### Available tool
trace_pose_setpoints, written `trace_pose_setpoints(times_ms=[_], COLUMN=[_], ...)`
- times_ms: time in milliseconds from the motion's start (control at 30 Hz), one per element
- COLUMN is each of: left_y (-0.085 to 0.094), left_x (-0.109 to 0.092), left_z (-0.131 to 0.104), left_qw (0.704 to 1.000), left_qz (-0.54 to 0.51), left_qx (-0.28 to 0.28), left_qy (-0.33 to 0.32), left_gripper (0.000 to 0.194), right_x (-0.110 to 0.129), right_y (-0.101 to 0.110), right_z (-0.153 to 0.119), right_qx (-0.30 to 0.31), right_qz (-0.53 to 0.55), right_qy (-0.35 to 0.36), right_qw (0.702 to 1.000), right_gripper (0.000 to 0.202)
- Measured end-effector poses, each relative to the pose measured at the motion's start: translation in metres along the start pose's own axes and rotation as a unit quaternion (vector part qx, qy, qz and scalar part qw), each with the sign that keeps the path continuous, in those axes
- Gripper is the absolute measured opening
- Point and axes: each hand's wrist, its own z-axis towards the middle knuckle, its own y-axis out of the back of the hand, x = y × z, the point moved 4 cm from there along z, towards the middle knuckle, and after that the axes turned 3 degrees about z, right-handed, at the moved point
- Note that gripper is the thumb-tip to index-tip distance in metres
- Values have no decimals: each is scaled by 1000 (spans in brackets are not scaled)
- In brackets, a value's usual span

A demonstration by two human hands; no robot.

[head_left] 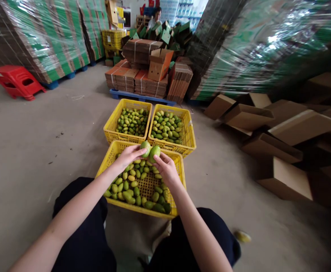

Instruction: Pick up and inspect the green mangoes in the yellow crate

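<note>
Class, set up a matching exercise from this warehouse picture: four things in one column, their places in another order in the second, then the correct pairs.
Things
1. Red plastic stool
2. Near yellow plastic crate
3. Loose brown cardboard boxes
4. Two green mangoes

Places
A. Held in the left hand and right hand
B. Far left, on its side
C. On the floor, right
D. Between the knees

Pairs: 1-B, 2-D, 3-C, 4-A

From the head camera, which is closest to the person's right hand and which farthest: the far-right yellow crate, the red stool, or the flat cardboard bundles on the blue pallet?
From the right hand:
1. Far-right yellow crate, just ahead, slightly right.
2. Flat cardboard bundles, farther ahead on the blue pallet.
3. Red stool, far left by the wrapped stacks.
</note>
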Motion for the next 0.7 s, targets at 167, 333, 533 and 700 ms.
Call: trace_pose_setpoints(times_ms=[167,333,533,700], left_y=[2,0,-2,1], left_x=[-1,0,0,1], left_z=[0,0,-1,0], left_qw=[1000,1000,1000,999], left_qz=[-4,-6,1,28], left_qx=[-7,5,9,21], left_qy=[-2,-4,6,-4], left_gripper=[34,36,39,42], right_x=[4,4,4,6], right_y=[-1,-2,-1,0], right_z=[-1,-1,-2,-2], right_qx=[-6,-2,2,10], right_qz=[10,17,15,-30], right_qy=[1,-4,-3,23], right_qw=[1000,1000,1000,999], right_gripper=[38,38,39,37])
